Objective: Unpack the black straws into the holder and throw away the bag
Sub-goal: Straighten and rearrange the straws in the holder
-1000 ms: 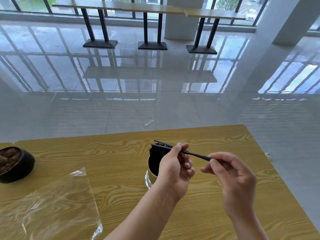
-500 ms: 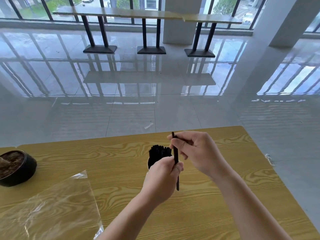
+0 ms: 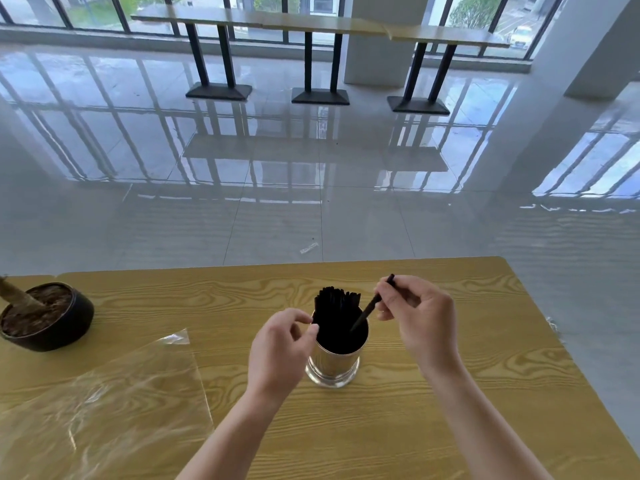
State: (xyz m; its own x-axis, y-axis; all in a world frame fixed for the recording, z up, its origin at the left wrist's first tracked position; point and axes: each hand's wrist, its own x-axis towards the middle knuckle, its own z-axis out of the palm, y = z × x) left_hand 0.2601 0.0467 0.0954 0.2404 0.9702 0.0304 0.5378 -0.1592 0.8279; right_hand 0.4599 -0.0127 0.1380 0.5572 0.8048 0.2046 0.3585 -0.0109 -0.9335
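Right grip (image 3: pixel 415 317) is pinching a seemingly light, flimsy straw (image 3: pixel 370 304) high up, at the holder's (image 3: pixel 332 365) 2 o'clock; left grip (image 3: pixel 280 344) is hovering loosely curled, empty.

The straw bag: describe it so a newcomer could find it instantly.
Start at the yellow wood-grain table. On its near left part, closer to the camera than the dark plant pot, lies the bag. It alone is flat, clear and glossy, with the wood grain showing through.
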